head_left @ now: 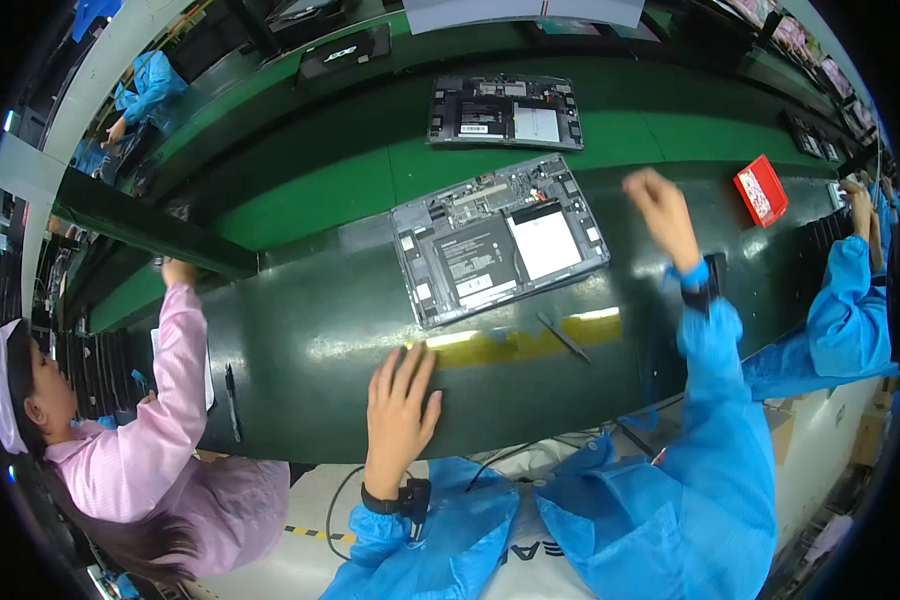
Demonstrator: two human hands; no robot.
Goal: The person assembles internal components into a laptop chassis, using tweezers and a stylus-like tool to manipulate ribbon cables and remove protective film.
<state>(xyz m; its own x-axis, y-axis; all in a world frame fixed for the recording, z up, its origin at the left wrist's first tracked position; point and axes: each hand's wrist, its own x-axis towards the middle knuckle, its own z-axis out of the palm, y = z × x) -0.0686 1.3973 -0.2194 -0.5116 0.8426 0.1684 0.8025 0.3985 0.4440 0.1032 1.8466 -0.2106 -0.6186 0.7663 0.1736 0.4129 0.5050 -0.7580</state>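
Observation:
An opened laptop base lies at a slant on the dark green bench, its battery, circuit board and a white rectangular panel exposed. My left hand rests on the bench near the laptop's front left corner, open with fingers spread and holding nothing. To the right of the laptop, my right hand is raised, apart from it. Its fingers are curled together; whatever they may hold is hidden. A slim grey pointed tool lies in front of the laptop, across yellow tape.
A second opened laptop base sits behind on the green belt, with a black laptop lid farther left. A red bin of small parts stands right. Left is a pen and a co-worker in pink; another in blue sits right.

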